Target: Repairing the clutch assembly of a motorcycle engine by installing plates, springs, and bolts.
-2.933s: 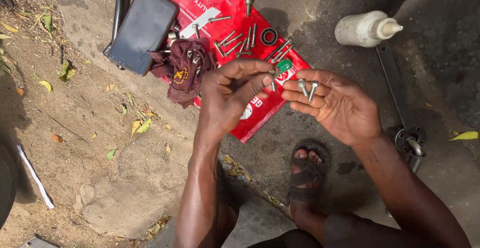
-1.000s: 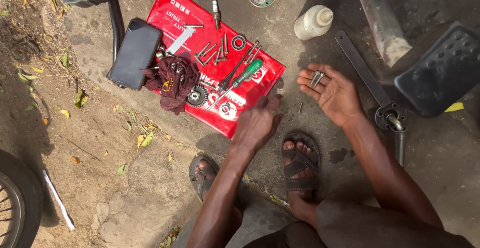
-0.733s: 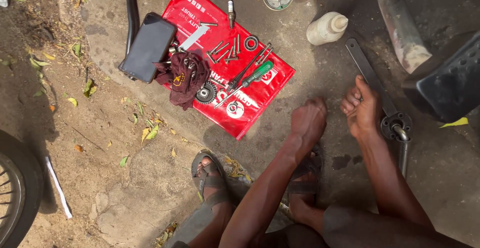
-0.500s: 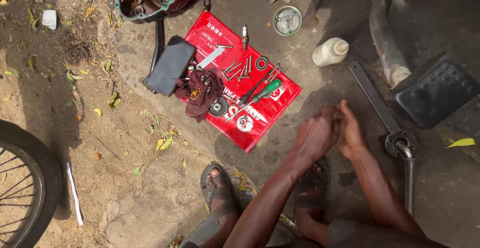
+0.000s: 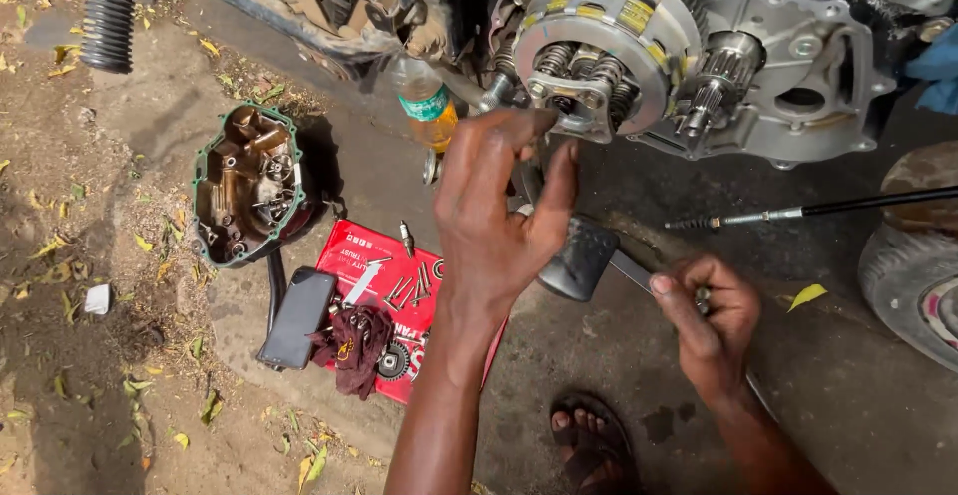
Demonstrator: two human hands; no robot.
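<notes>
My left hand is raised to the open clutch of a motorcycle engine, its thumb and forefinger pinched on a small bolt at a spring post near the clutch's middle. My right hand rests lower right, close to the ground, closed in a fist around several small bolts; a bit of metal shows between the fingers. Under my left wrist lies a red plastic sheet with bolts, tools and a bearing on it.
A removed engine cover lies inside-up at the left, beside a black phone and a dark red cloth. A bottle of amber liquid stands under the engine. Black footrest, cable, tyre, my sandalled foot.
My view has swung up from the red sheet to the engine. My left hand rose from the ground to the clutch; my right hand closed into a fist and stayed low.
</notes>
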